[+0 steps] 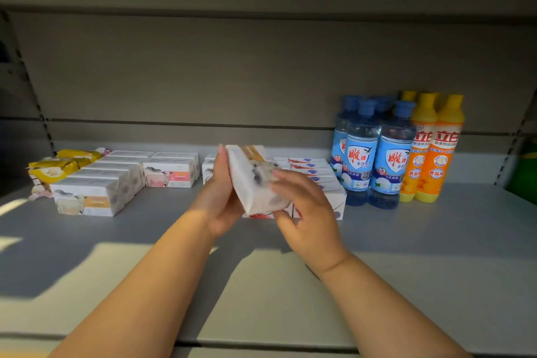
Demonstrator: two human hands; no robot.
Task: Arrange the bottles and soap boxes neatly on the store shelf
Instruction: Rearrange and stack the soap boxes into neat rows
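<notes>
Holding 1 white soap box (255, 180) between them, both hands hover above the grey shelf (436, 244), and the box is tilted with its top end leaning away from the person. The left hand (220, 195) holds the box's left edge, fingers running up along it. The right hand (303, 206) grips the lower right corner, fingers curled over the printed face and the thumb tucked under the bottom edge. The print on the box is blurred, showing only dark blotches and an orange band near the top.

Just behind and below the grip, partly hidden by it, stands a block of red-and-blue boxes (311, 168) packed close in rows. To the right of the grip, touching that block, stand the blue bottles (374, 154), 2 in front with more behind. Beyond them, further right, are the orange bottles (433, 151) with yellow caps, again 2 in front.

Left of the grip, a gap apart, lie the white soap boxes (98, 186) with a sheep picture, set in rows running back. Furthest left sit loose yellow packets (55, 168), untidily piled. Sunlight falls across the near shelf beneath the forearms.
</notes>
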